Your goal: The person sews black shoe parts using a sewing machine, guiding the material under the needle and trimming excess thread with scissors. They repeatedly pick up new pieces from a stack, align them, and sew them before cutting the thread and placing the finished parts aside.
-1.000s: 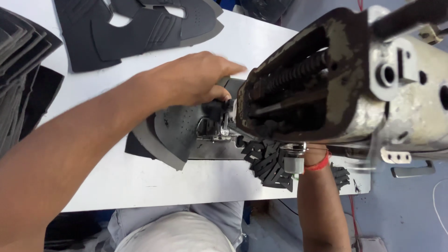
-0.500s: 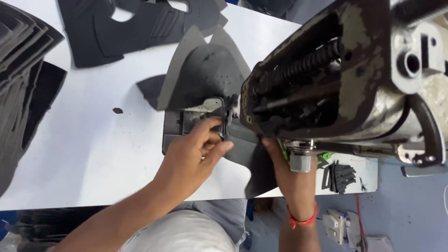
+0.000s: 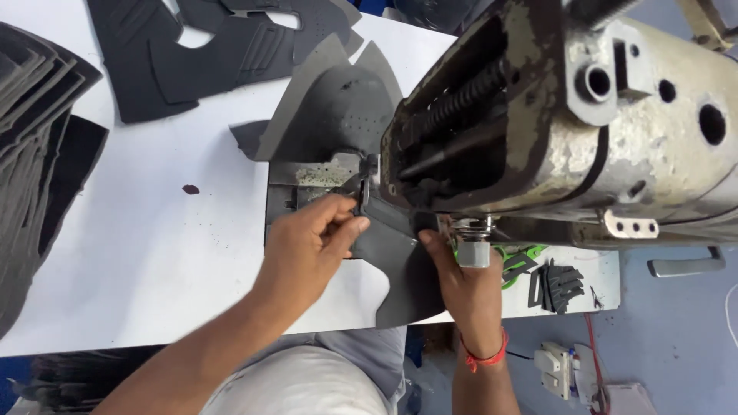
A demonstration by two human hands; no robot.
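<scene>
Left hand (image 3: 311, 242) pinches the near edge of the grey cut panel (image 3: 400, 269) beside the presser foot (image 3: 363, 188) — fingers curled, thumb on top. Right hand (image 3: 461, 280), under the sewing machine head (image 3: 553, 131), grips the panel's other side; its fingertips are partly hidden. The panel runs under the foot, across the white table (image 3: 154, 253), its front hanging over the edge. Best to keep it flat and evenly taut — fingertips clear of the needle. A stack of dark pieces (image 3: 38, 154) lies far left.

Two hands (image 3: 307, 246), one sewing machine (image 3: 569, 123)
</scene>
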